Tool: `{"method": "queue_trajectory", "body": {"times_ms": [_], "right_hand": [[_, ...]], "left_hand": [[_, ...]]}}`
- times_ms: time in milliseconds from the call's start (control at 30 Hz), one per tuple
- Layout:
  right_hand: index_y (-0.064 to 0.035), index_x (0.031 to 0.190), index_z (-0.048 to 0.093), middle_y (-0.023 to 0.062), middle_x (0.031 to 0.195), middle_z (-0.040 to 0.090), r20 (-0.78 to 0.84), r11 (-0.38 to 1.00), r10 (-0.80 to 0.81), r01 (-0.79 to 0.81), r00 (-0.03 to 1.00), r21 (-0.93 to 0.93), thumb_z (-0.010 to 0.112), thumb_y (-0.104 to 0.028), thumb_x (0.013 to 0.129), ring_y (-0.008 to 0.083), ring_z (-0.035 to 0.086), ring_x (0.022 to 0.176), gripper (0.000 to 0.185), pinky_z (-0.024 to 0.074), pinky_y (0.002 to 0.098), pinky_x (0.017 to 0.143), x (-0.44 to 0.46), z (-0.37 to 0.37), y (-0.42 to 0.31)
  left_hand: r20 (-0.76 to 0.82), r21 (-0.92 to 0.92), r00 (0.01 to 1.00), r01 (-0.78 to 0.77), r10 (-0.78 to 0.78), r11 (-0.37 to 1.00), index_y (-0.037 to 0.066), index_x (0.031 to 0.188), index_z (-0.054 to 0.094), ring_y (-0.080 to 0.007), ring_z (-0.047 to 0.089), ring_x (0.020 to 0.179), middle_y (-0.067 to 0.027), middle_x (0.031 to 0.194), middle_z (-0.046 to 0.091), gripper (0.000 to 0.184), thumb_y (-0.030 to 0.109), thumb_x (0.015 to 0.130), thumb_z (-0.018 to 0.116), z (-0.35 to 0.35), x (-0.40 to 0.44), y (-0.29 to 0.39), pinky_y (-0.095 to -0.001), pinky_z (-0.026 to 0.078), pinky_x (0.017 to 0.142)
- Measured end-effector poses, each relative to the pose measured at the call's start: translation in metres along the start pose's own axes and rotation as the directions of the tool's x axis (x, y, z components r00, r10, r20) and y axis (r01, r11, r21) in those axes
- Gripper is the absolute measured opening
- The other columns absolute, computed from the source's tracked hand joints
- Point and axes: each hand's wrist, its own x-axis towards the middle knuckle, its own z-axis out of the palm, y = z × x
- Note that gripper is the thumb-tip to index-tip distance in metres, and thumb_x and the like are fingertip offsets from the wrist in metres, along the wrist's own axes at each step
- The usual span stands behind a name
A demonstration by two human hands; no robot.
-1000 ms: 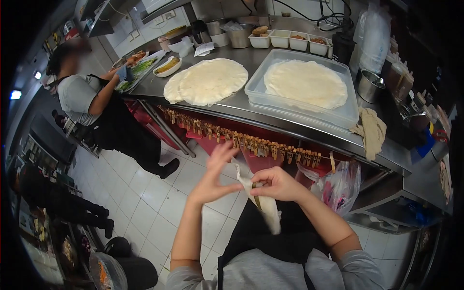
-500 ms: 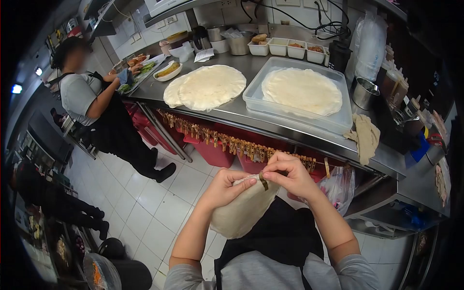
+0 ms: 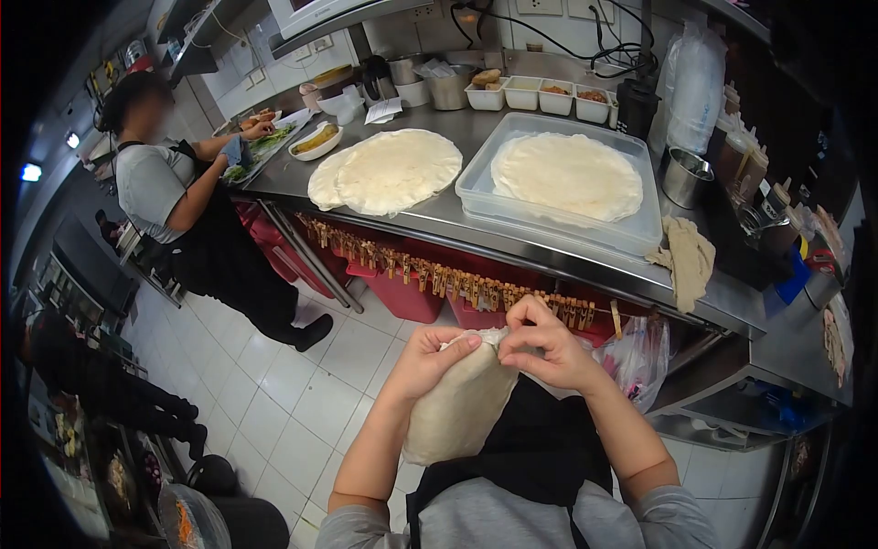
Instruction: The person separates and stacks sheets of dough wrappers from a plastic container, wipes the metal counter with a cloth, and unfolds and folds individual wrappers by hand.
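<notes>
A pale, floppy folded flatbread or dough sheet [image 3: 462,412] hangs in front of my black apron. My left hand [image 3: 428,361] grips its upper left edge, thumb laid over the top. At the upper right corner my right hand [image 3: 541,346] is closed in a pinch, fingertips at the rim beside the left thumb. Whether anything small sits between those fingertips is hidden. On the steel counter ahead lie similar round, pale sheets [image 3: 391,172], overlapping. Another round sheet [image 3: 567,177] rests inside a clear plastic tub [image 3: 494,215].
Wooden clothespins [image 3: 457,282] hang in a row under the counter edge, above red bins [image 3: 398,293]. A beige cloth [image 3: 688,261] drapes over the corner near a plastic bag [image 3: 636,366]. White food containers [image 3: 521,94] line the back. A co-worker [image 3: 178,201] stands at left handling greens.
The dark brownish strip seen at my right fingertips is no longer visible. My right hand has shifted slightly down and right, still at the sheet's upper edge. The view has tilted a little.
</notes>
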Motion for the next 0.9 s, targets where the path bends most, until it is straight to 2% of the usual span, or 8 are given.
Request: {"method": "queue_trajectory", "body": {"times_ms": [67, 133, 233, 400, 533, 733, 900], "right_hand": [[-0.0087, 0.081, 0.067, 0.0026, 0.089, 0.042, 0.013, 1.0, 0.006, -0.007, 1.0, 0.024, 0.073, -0.012, 0.076, 0.0178, 0.043, 0.088, 0.009, 0.0343, 0.0307, 0.084, -0.008, -0.001, 0.006], [-0.0082, 0.082, 0.067, 0.0033, 0.091, 0.042, 0.016, 0.998, 0.018, -0.019, 1.0, 0.058, 0.074, -0.012, 0.075, 0.0175, 0.042, 0.089, 0.01, 0.0341, 0.0299, 0.085, -0.015, -0.002, 0.01], [-0.0097, 0.084, 0.068, 0.0027, 0.091, 0.041, 0.013, 0.963, 0.089, -0.089, 0.996, 0.255, 0.073, -0.014, 0.076, 0.0179, 0.042, 0.092, 0.011, 0.0314, 0.0317, 0.089, -0.024, -0.002, 0.013], [-0.0077, 0.086, 0.066, 0.0011, 0.094, 0.043, -0.02, 0.832, 0.158, -0.122, 0.987, 0.541, 0.07, -0.01, 0.081, 0.0135, 0.042, 0.094, 0.007, 0.0331, 0.028, 0.087, -0.029, -0.002, 0.013], [-0.0072, 0.087, 0.063, 0.0013, 0.096, 0.044, -0.029, 0.759, 0.194, -0.132, 0.98, 0.637, 0.066, -0.009, 0.084, 0.012, 0.042, 0.094, 0.005, 0.0345, 0.0259, 0.085, -0.03, -0.002, 0.021], [-0.0094, 0.088, 0.062, 0.0026, 0.098, 0.043, -0.072, 0.647, 0.13, -0.029, 0.989, 0.762, 0.065, -0.014, 0.086, 0.0132, 0.042, 0.095, 0.006, 0.0325, 0.027, 0.088, -0.03, 0.001, 0.024], [-0.0121, 0.088, 0.061, 0.0024, 0.099, 0.044, -0.147, 0.5, 0.124, 0.067, 0.981, 0.863, 0.065, -0.018, 0.087, 0.0151, 0.044, 0.099, 0.008, 0.0311, 0.0289, 0.094, -0.03, -0.001, 0.025]], "left_hand": [[-0.017, -0.084, 1.0, 0.024, -0.026, 0.996, -0.003, 0.092, 0.071, -0.0082, 0.062, 0.069, -0.0062, 0.079, 0.07, 0.021, 0.017, 0.089, 0.064, -0.002, -0.002, 0.0, -0.0214, 0.048, 0.062], [-0.016, -0.084, 0.999, 0.035, -0.037, 0.996, -0.003, 0.091, 0.071, -0.0087, 0.063, 0.069, -0.0064, 0.079, 0.069, 0.021, 0.017, 0.089, 0.065, -0.003, -0.004, 0.001, -0.0216, 0.048, 0.061], [-0.007, -0.079, 0.999, 0.04, -0.041, 0.996, -0.003, 0.091, 0.07, -0.0091, 0.063, 0.068, -0.0067, 0.079, 0.07, 0.021, 0.017, 0.088, 0.065, -0.003, -0.005, -0.001, -0.0216, 0.049, 0.061], [-0.006, -0.112, 1.0, 0.025, -0.026, 0.993, -0.002, 0.091, 0.07, -0.0091, 0.063, 0.068, -0.0066, 0.08, 0.07, 0.02, 0.017, 0.089, 0.064, 0.001, -0.006, 0.0, -0.0219, 0.049, 0.062], [-0.017, -0.167, 1.0, -0.013, 0.01, 0.986, 0.0, 0.094, 0.071, -0.0086, 0.062, 0.069, -0.0059, 0.081, 0.07, 0.02, 0.017, 0.09, 0.063, 0.0, -0.007, 0.004, -0.0221, 0.049, 0.062], [-0.087, -0.219, 0.996, -0.047, 0.028, 0.975, 0.0, 0.093, 0.07, -0.009, 0.063, 0.069, -0.006, 0.081, 0.07, 0.018, 0.016, 0.09, 0.063, -0.001, -0.006, -0.002, -0.0224, 0.049, 0.063], [-0.107, -0.271, 0.994, -0.032, 0.003, 0.962, 0.0, 0.092, 0.07, -0.009, 0.063, 0.069, -0.0063, 0.081, 0.07, 0.018, 0.017, 0.09, 0.063, -0.001, -0.007, 0.0, -0.0225, 0.049, 0.063]]}}
